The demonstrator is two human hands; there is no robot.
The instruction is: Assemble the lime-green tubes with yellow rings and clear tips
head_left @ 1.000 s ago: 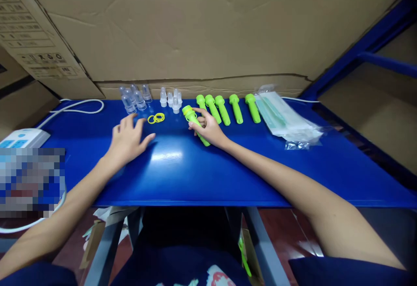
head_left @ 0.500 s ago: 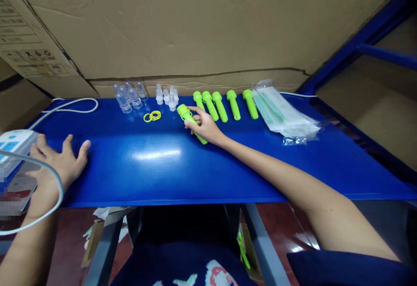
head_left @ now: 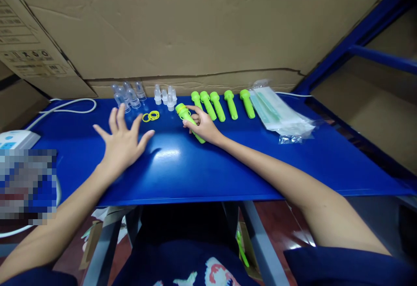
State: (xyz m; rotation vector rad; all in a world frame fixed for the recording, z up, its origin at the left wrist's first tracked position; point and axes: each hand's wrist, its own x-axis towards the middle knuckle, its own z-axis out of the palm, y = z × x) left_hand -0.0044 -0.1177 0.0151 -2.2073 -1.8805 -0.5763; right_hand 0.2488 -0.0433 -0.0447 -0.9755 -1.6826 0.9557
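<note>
My right hand (head_left: 205, 125) is closed around a lime-green flashlight-shaped tube (head_left: 186, 114), its wide head tilted up and to the left. Fingers spread, my left hand (head_left: 124, 140) hovers over the blue table and holds nothing. Its fingertips come close to a group of clear plastic domed caps (head_left: 133, 98) and to several yellow rings (head_left: 151, 116). Between those caps and the held tube stand small translucent white nozzle-like pieces (head_left: 170, 101). More green tubes (head_left: 217, 106) lie in a row behind and right of my right hand.
Clear plastic packaging with white and pale-green contents (head_left: 276, 112) lies at the right. A white power strip (head_left: 19, 139) and cable (head_left: 71, 106) are at the left. Cardboard (head_left: 176, 30) walls the back of the blue table (head_left: 195, 175); a blue metal frame (head_left: 345, 56) rises at the right.
My left hand has moved right, from beside the power strip toward the clear caps and yellow rings, still spread. My right hand keeps the green tube in nearly the same place.
</note>
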